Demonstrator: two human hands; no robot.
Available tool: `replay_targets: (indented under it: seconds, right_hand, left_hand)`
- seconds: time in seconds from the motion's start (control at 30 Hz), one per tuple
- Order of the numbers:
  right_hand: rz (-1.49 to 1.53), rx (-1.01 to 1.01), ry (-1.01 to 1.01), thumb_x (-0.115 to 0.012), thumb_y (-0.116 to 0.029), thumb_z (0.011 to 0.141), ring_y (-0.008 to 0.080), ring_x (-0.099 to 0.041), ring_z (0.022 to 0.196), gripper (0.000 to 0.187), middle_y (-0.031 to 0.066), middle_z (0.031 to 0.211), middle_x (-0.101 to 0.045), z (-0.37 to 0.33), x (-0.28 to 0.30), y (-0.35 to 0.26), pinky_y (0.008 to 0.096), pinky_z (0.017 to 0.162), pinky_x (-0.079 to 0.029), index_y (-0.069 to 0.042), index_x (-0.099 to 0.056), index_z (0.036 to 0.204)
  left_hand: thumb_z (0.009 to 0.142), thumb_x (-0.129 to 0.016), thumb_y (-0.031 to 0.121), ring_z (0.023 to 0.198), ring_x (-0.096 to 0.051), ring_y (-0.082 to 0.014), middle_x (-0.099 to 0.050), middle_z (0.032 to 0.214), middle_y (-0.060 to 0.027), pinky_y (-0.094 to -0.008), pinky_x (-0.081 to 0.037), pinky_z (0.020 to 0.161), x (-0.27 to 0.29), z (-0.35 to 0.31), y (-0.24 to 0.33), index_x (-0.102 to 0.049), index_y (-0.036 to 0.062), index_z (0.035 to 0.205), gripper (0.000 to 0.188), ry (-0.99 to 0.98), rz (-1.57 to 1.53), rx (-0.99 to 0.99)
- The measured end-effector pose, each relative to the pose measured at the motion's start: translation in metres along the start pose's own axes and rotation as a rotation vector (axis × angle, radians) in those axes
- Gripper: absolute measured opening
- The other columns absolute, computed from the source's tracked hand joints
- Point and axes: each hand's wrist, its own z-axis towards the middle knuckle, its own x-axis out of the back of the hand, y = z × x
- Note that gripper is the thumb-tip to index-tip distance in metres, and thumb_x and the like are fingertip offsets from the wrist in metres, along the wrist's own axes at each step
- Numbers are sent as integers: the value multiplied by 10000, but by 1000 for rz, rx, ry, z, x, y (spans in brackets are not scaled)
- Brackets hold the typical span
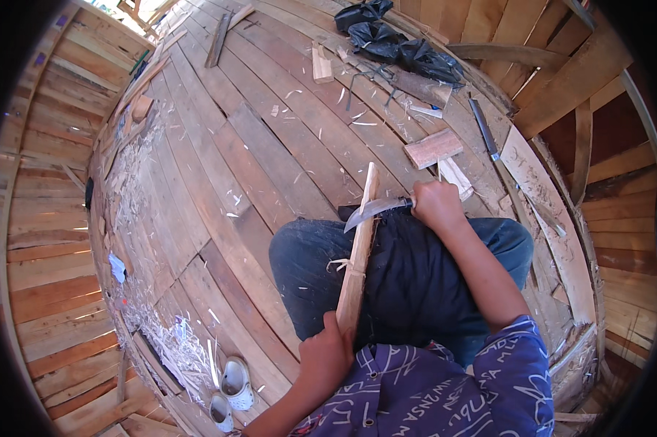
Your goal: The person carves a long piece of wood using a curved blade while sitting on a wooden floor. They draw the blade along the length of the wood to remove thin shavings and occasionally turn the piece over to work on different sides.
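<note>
Left hand (pixel 327 357) clamps wood strip (pixel 355 271) at six o'clock; right hand (pixel 438 205) clamps knife (pixel 378 207); excess force may gash left thigh (pixel 303 258).

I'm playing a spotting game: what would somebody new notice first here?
Probably the curved knife in the right hand, its blade crossing the wooden stick whose lower end the left hand grips. Next, pale wood shavings scattered at lower left, near two light clogs, and crumpled black plastic at top, right of centre.
</note>
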Motion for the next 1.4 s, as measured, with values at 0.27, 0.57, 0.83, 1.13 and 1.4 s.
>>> replay_targets:
  seconds: [0.27,0.57,0.83,1.13,1.4]
  right_hand:
    - [58,32,-70,-646,-150,749,344,-695,653,87,180,680,-673,-33,24,-10,453,598,-543,-72,-682,749]
    - [116,21,-110,-659,-171,765,364,-689,672,123,192,690,-668,-43,37,-15,467,638,-547,-50,-678,749]
    - [336,-5,-306,-696,-208,752,368,-691,715,158,189,720,-679,-47,37,-23,466,684,-555,-51,-700,760]
    - [85,178,-86,-601,-140,786,316,-689,617,105,158,674,-676,-38,30,-21,428,589,-547,-74,-664,734]
    - [118,-587,260,-558,-162,862,357,-697,866,240,220,897,-707,48,0,194,481,737,-537,13,-700,944]
  left_hand:
    - [894,-635,202,562,-629,-443,-611,615,-249,-524,-499,520,-2,0,2,-428,-72,1104,403,-18,0,-18]
    - [884,-640,196,563,-627,-446,-606,607,-251,-526,-497,515,-2,2,-2,-421,-100,1127,441,-45,11,-25]
    - [883,-639,198,576,-628,-456,-609,622,-261,-532,-500,523,-1,4,-2,-420,-81,1112,422,-58,7,-18]
    - [878,-646,201,566,-632,-440,-616,622,-247,-525,-502,521,-3,4,-5,-425,-56,1124,419,-37,-5,-24]
    - [878,-647,213,542,-631,-418,-615,601,-227,-511,-496,497,-9,-2,0,-449,-19,1089,371,-81,20,-78]
